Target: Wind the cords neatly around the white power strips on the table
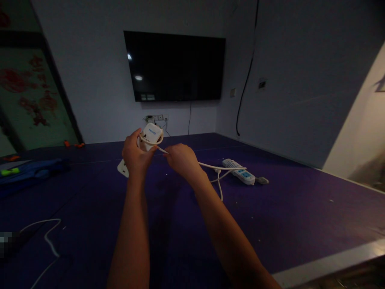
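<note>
My left hand (136, 154) grips a white power strip (152, 131) marked PHILIPS, holding it up above the purple surface. One end of the strip shows past the hand, below and to its left. A white cord (207, 165) loops around the strip's upper end. My right hand (181, 157) is closed on this cord just right of the strip. From there the cord runs right over the surface, with a loose loop. Farther right lies a second power strip (246, 176), white with blue sockets, its own cord wound around one end and a grey plug (262, 180) beside it.
A large purple surface (285, 208) spreads under my arms. Blue cloth (39, 170) lies at the left, and a thin white cable (49, 239) at the lower left. On the far wall hangs a television (177, 68) above wall sockets (159, 117). A black cable (246, 80) dangles at the right.
</note>
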Motion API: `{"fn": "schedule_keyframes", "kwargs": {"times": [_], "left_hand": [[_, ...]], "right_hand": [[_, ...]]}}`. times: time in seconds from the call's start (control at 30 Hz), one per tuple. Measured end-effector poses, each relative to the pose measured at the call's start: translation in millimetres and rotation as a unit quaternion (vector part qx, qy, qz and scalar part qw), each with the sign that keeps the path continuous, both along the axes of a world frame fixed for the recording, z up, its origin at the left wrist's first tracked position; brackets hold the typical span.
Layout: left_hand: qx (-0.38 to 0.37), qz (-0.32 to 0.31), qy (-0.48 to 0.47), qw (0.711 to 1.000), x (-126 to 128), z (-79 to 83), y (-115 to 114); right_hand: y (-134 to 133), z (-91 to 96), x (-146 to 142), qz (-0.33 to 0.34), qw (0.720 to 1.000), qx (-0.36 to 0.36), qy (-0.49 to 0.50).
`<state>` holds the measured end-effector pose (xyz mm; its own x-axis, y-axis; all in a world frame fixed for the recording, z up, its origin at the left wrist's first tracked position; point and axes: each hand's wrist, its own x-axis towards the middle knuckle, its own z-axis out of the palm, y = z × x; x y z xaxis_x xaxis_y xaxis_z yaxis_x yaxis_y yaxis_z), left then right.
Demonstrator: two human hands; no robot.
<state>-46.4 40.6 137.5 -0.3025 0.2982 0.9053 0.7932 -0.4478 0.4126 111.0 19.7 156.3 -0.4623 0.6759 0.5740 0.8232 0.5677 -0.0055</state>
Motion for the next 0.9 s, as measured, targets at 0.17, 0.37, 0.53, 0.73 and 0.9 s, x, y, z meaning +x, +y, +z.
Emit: {"fn": "schedule_keyframes", "kwargs": {"times": [0.17,0.37,0.53,0.73,0.9], "left_hand": [[-0.024,-0.021,0.018,0.999,-1,2.1,-3],[-0.038,0.002,0.065,0.997,2,8.7,-13],[-0.046,0.000,0.129,0.991,3,7.1,-15],[-0.095,-0.007,0.185,0.978,7,8.8,-14],[-0.122,0.006,0.277,0.953,22,14.3,-20]], "right_hand": [[-4,4.3,3,-0.003,1.000,0.024,0.002],[-12,7.3,7,0.019,0.998,0.060,0.003],[-12,6.1,9,0.042,0.995,0.093,0.004],[-4,5.6,18,0.057,0.998,0.041,-0.007],[1,4.7,30,0.072,0.997,0.016,-0.012]]}}
